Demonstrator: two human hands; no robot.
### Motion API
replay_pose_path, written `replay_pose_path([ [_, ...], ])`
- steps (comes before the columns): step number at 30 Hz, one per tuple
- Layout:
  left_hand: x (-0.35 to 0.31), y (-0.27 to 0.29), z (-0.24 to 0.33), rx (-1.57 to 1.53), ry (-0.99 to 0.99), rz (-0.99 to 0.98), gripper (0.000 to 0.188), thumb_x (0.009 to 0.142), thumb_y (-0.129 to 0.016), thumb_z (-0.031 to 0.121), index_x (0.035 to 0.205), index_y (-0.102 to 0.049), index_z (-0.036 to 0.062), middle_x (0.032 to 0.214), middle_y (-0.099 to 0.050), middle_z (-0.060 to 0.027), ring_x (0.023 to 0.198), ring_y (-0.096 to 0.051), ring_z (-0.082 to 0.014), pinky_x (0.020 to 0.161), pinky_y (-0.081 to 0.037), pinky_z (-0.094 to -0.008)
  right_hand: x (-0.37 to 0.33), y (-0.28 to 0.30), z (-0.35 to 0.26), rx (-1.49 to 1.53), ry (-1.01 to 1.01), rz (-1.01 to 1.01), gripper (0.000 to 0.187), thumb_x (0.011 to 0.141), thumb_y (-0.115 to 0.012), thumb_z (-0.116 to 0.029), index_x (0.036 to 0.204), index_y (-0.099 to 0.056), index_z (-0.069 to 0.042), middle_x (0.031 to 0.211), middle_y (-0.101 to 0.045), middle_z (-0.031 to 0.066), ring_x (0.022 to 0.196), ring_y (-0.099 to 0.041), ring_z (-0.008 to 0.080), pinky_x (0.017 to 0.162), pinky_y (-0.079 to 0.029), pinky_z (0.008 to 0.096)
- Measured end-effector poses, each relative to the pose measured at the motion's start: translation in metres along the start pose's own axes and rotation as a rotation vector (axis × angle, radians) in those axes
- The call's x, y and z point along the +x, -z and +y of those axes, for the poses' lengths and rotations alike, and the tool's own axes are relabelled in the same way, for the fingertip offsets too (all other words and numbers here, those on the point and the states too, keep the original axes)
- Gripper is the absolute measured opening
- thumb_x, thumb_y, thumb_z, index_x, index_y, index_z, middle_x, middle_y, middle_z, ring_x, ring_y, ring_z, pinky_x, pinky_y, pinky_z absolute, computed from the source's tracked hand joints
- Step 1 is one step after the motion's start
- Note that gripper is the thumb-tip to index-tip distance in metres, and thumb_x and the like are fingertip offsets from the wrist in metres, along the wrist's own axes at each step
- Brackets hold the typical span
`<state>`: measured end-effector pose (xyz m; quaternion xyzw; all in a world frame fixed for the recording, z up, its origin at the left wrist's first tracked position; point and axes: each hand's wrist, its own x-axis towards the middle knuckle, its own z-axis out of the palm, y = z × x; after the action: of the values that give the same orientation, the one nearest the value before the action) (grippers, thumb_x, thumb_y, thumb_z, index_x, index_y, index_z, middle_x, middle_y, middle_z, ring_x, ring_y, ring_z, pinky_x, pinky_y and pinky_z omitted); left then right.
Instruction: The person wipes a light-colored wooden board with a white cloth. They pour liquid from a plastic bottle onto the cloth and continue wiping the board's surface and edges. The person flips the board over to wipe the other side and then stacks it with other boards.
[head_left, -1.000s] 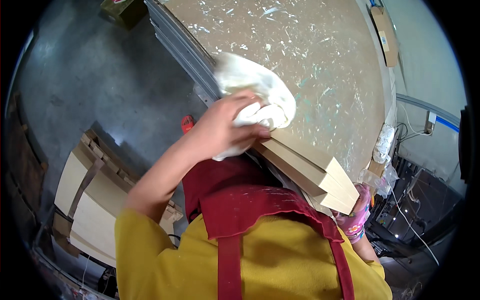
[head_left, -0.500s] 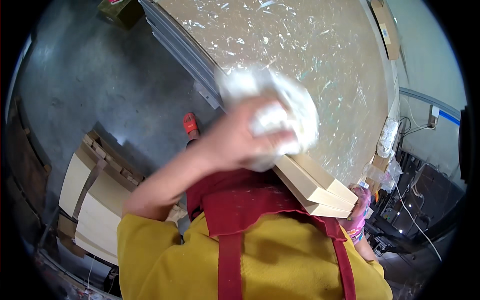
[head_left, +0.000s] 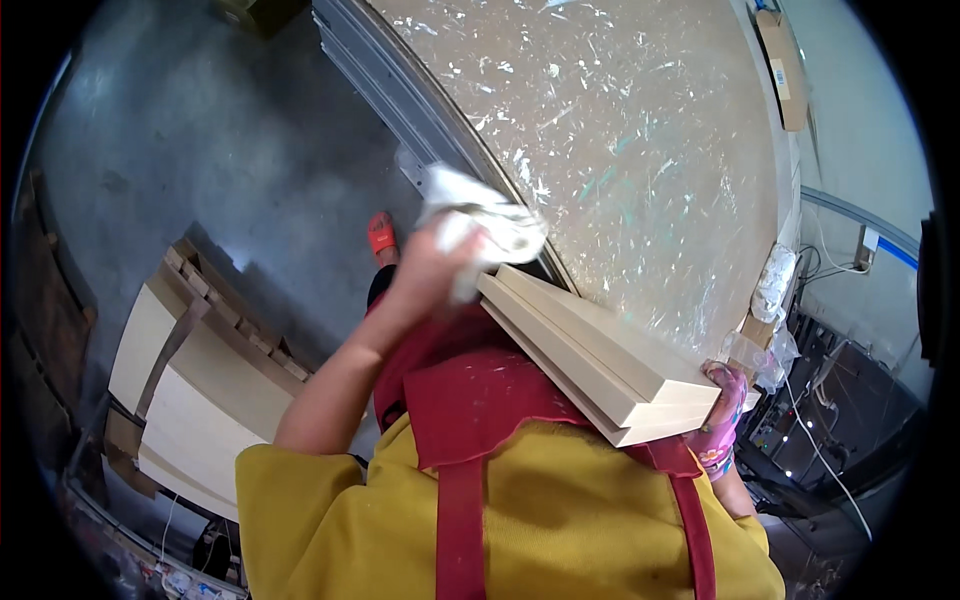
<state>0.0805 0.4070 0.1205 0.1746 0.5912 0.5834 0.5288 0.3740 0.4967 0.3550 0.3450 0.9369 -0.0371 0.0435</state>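
Observation:
My left hand (head_left: pixel 428 268) is closed around a crumpled white cloth (head_left: pixel 505 228), both somewhat blurred, at the left end of a stack of pale wood-coloured boards (head_left: pixel 590 355). The boards lie slantwise between my red apron and the worktable (head_left: pixel 620 130), long edges towards me. At their right end my right hand (head_left: pixel 724 395), in a pink patterned covering, grips the end of the stack; some of its fingers are hidden behind the boards.
Specks and scuffs cover the brown tabletop. Stacked pale panels (head_left: pixel 210 400) stand on the floor at the left. On the table's right side lie a white wrapped bundle (head_left: pixel 774 283) and clear plastic (head_left: pixel 775 360). Dark equipment with cables (head_left: pixel 835 400) stands beyond.
My left hand has moved left with the cloth, from over the boards and tabletop to the boards' left end. The right hand stays at their right end.

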Motion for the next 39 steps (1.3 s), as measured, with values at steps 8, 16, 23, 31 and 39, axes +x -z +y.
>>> replay_pose_path([
  [8, -0.035, -0.013, 0.039, -0.255, -0.079, -0.251, 0.041, 0.091, -0.056, 0.018, 0.125, -0.046, -0.0019, 0.105, -0.062, -0.0080, 0.092, -0.060, -0.0142, 0.080, -0.049, -0.0282, -0.036, -0.019, 0.013, 0.059, -0.057, 0.111, 0.021, 0.081, -0.053, -0.003, 0.102, -0.052, -0.005, 0.092, -0.060, 0.0141, 0.084, -0.058, 0.0297, 0.076, -0.044, 0.0395],
  [16, -0.024, -0.014, 0.054, -0.076, -0.174, -0.315, 0.035, 0.092, -0.053, 0.029, 0.105, -0.058, -0.0038, 0.089, -0.065, -0.0109, 0.085, -0.060, -0.0155, 0.077, -0.047, -0.0303, -0.036, -0.022, 0.019, 0.092, -0.167, 0.070, 0.030, 0.077, -0.061, -0.008, 0.105, -0.051, -0.004, 0.097, -0.060, 0.0145, 0.089, -0.057, 0.0306, 0.079, -0.043, 0.0402],
  [23, 0.006, -0.008, -0.038, 0.158, 0.122, 0.090, 0.038, 0.092, -0.053, 0.034, 0.093, -0.062, -0.0035, 0.082, -0.065, -0.0195, 0.078, -0.065, -0.0243, 0.072, -0.050, -0.0346, -0.047, -0.021, 0.030, 0.186, -0.140, 0.082, 0.022, 0.083, -0.054, -0.007, 0.105, -0.050, -0.006, 0.092, -0.059, 0.0135, 0.082, -0.059, 0.0279, 0.073, -0.047, 0.0369],
  [31, -0.004, -0.017, 0.066, 0.084, -0.356, -0.381, 0.038, 0.092, -0.052, 0.034, 0.099, -0.060, -0.0027, 0.090, -0.062, -0.0134, 0.085, -0.059, -0.0227, 0.077, -0.045, -0.0355, -0.037, -0.021, 0.031, 0.203, -0.125, 0.128, 0.016, 0.083, -0.053, -0.002, 0.099, -0.053, -0.005, 0.090, -0.059, 0.0126, 0.084, -0.060, 0.0272, 0.074, -0.048, 0.0356],
  [39, -0.009, -0.020, 0.062, 0.228, -0.417, -0.230, 0.044, 0.091, -0.050, 0.038, 0.100, -0.058, -0.0037, 0.094, -0.061, -0.0194, 0.093, -0.059, -0.0298, 0.083, -0.042, -0.0384, -0.039, -0.018, 0.032, 0.466, -0.340, 0.094, 0.010, 0.087, -0.048, -0.006, 0.094, -0.053, -0.001, 0.090, -0.059, 0.0155, 0.083, -0.059, 0.0270, 0.077, -0.047, 0.0367],
])
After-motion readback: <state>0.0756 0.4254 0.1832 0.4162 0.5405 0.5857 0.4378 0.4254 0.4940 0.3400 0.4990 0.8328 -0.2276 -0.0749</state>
